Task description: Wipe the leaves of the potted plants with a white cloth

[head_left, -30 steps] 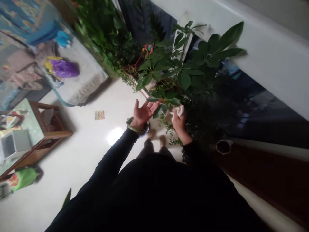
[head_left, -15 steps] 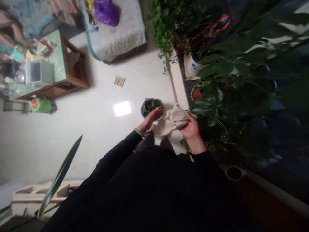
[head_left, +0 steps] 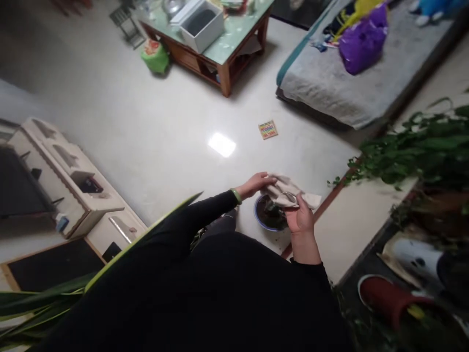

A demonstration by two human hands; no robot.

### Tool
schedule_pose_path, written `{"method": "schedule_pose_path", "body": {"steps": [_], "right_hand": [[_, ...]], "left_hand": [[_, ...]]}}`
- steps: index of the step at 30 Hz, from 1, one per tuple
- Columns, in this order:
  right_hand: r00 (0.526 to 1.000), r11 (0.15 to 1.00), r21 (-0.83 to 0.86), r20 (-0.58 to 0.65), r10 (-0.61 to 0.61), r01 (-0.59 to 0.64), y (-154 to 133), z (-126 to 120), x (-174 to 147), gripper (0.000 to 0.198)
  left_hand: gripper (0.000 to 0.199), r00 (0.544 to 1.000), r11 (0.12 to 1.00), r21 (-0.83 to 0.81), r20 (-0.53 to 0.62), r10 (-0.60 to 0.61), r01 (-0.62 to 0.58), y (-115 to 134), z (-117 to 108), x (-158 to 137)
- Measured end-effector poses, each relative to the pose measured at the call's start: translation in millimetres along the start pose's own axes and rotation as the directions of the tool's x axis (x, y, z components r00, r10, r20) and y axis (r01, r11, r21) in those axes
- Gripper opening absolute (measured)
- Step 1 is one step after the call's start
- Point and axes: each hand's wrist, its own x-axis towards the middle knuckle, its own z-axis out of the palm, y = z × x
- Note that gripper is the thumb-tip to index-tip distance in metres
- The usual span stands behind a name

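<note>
A crumpled off-white cloth (head_left: pixel 287 190) is stretched between my two hands. My left hand (head_left: pixel 258 183), with a green bangle (head_left: pixel 236 196) at its wrist, closes its fingers on the cloth's left end. On the other side my right hand (head_left: pixel 301 219) grips it with the thumb on top. Below the cloth, a blue-rimmed pot (head_left: pixel 263 218) with dark soil and some leaves stands on the floor; the cloth and my right hand cover part of it.
Left of me rises a long-leaved plant (head_left: pixel 146 234), close to my sleeve. Potted plants (head_left: pixel 425 146) and a red pot (head_left: pixel 384 296) line the right. Ahead are a low table (head_left: pixel 225 63), a bed-like seat (head_left: pixel 330 93) and a small colourful card (head_left: pixel 268 130) on the floor.
My view has swung left, so the cabinet on the left shows more. My left hand, over the pot and apart from the cloth before, now holds the cloth's left end.
</note>
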Motion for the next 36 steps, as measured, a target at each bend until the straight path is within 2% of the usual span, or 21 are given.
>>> {"method": "schedule_pose_path", "body": {"steps": [2,4,7,9,10,12,13,15,18,20,22,24,26,28,29,31,33,34,36], "right_hand": [[0.998,0.998,-0.04,0.043,0.047,-0.045,8.9,44.4,30.4,0.024],[0.994,0.994,-0.044,0.05,0.099,-0.097,17.7,89.3,57.0,0.018],[0.978,0.98,-0.047,0.073,0.195,-0.192,27.8,160.6,93.2,0.018],[0.954,0.965,-0.08,0.152,0.258,-0.249,33.6,211.2,116.7,0.018],[0.938,0.957,-0.11,0.199,0.285,-0.267,37.2,237.3,128.3,0.019],[0.903,0.94,-0.199,0.282,0.325,-0.276,47.7,291.1,150.5,0.025],[0.886,0.93,-0.255,0.317,0.339,-0.265,55.1,318.4,160.4,0.03],[0.842,0.894,-0.389,0.385,0.379,-0.224,74.9,372.6,176.7,0.04],[0.715,0.777,-0.615,0.484,0.505,-0.133,114.6,447.8,192.6,0.057],[0.606,0.664,-0.746,0.504,0.616,-0.055,145.7,492.9,199.8,0.068],[0.499,0.551,-0.834,0.486,0.718,0.02,179.7,536.7,204.4,0.073],[0.394,0.458,-0.885,0.453,0.8,0.085,216.8,581.3,203.2,0.076],[0.283,0.4,-0.903,0.43,0.857,0.158,257.0,626.8,192.6,0.082],[0.162,0.365,-0.897,0.411,0.897,0.251,298.7,672.0,172.6,0.091],[0.098,0.353,-0.885,0.398,0.912,0.304,319.3,694.1,159.9,0.095],[-0.03,0.328,-0.857,0.345,0.938,0.398,358.2,737.0,131.8,0.096],[-0.137,0.29,-0.858,0.256,0.957,0.424,392.9,777.0,103.8,0.085],[-0.172,0.266,-0.876,0.213,0.962,0.403,408.5,795.7,91.1,0.076],[-0.203,0.228,-0.924,0.171,0.964,0.305,437.4,831.0,70.3,0.063]], "left_hand": [[0.043,0.991,0.993,0.01,-0.065,0.12,-0.119,42.9,-44.5,8.2],[0.049,0.959,0.972,0.002,-0.164,0.231,-0.234,77.2,-87.5,6.7],[0.088,0.879,0.931,0.018,-0.325,0.35,-0.364,115.1,-144.6,-8.7],[0.109,0.822,0.898,0.087,-0.372,0.431,-0.432,135.5,-177.0,-23.7],[0.109,0.787,0.873,0.14,-0.383,0.483,-0.468,145.7,-191.6,-31.7],[0.092,0.7,0.806,0.284,-0.399,0.592,-0.519,167.5,-218.5,-47.8],[0.078,0.652,0.771,0.37,-0.413,0.636,-0.518,179.3,-231.3,-55.6],[0.053,0.559,0.721,0.536,-0.465,0.686,-0.439,203.5,-256.9,-71.1],[0.03,0.393,0.693,0.689,-0.589,0.706,-0.212,234.5,-298.4,-94.2],[0.015,0.247,0.696,0.715,-0.665,0.705,-0.061,246.7,-328.5,-111.2],[0.01,0.081,0.723,0.688,-0.726,0.683,0.062,250.8,-357.5,-131.6],[0.012,-0.112,0.767,0.628,-0.76,0.641,0.128,248.0,-381.9,-155.6],[0.015,-0.302,0.809,0.57,-0.754,0.584,0.142,242.3,-401.6,-181.5],[0.018,-0.46,0.848,0.512,-0.725,0.512,0.137,238.2,-421.5,-207.1],[0.02,-0.518,0.87,0.476,-0.716,0.468,0.129,238.0,-433.8,-219.2],[0.024,-0.605,0.919,0.388,-0.716,0.35,0.073,242.9,-465.8,-241.0],[0.025,-0.639,0.953,0.295,-0.746,0.188,-0.063,256.1,-507.6,-257.7],[0.023,-0.63,0.952,0.264,-0.768,0.112,-0.153,265.7,-531.0,-263.8],[0.018,-0.573,0.925,0.251,-0.818,0.046,-0.284,288.5,-580.3,-271.7]]}}
